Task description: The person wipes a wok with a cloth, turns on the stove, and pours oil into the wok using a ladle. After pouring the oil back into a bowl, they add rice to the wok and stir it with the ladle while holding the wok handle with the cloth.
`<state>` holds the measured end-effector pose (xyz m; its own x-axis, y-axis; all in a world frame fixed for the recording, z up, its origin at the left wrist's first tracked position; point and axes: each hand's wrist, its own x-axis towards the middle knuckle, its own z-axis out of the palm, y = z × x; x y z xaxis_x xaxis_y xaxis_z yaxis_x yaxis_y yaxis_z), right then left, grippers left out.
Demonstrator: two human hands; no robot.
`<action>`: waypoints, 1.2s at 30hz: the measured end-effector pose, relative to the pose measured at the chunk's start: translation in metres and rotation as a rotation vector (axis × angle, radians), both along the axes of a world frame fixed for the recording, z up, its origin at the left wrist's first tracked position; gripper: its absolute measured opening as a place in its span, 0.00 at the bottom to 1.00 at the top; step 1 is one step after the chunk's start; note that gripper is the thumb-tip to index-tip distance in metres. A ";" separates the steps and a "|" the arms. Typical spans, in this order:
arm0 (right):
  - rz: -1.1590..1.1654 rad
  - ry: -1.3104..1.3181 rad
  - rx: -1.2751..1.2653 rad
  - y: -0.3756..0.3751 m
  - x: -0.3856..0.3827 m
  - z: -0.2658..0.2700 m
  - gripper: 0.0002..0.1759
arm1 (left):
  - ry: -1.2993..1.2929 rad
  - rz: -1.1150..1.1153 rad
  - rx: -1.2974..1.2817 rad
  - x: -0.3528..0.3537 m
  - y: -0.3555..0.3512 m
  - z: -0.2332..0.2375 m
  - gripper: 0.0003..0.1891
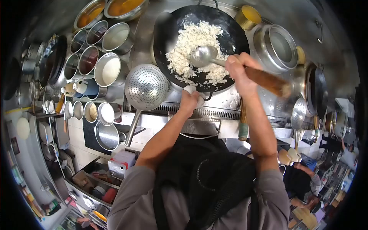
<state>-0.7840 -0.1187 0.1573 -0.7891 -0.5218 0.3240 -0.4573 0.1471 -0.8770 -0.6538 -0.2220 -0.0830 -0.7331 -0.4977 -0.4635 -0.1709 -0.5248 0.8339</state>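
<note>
A large black wok (237,36) stands on the stove with loose white rice (199,32) spread over its inside. My right hand (241,71) is closed around the wooden handle of a ladle (203,56), whose steel bowl rests on the rice. At the wok's near edge, my left hand (189,102) is closed on a folded white cloth (200,101) against the rim, beside the near loop handle. A dark blurred patch hides part of the wok's left side. Left of the wok lies a perforated strainer (146,86) with a long handle pointing toward me.
Metal pots of sauces and seasonings, including a pot of white contents (109,69), crowd the left. A yellow tin (248,17) and stacked steel pots (281,46) stand right of the wok. A bamboo brush (243,128) hangs at the stove's front edge. Other people are at lower right.
</note>
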 end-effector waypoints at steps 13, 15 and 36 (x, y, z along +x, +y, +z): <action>0.004 -0.151 -0.488 0.057 0.003 0.013 0.19 | 0.055 -0.136 0.131 0.003 -0.008 0.047 0.05; -0.015 -0.122 -0.700 0.021 -0.006 -0.037 0.18 | -0.051 -0.062 0.084 -0.003 -0.003 0.051 0.05; -0.110 -0.231 -0.890 -0.036 -0.113 0.006 0.21 | -0.065 -0.168 0.071 0.004 -0.012 0.034 0.12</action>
<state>-0.8965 -0.1546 0.1635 -0.9143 -0.0745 0.3980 -0.2806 -0.5921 -0.7554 -0.6502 -0.2337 -0.0492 -0.7707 -0.3351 -0.5420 -0.3131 -0.5416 0.7802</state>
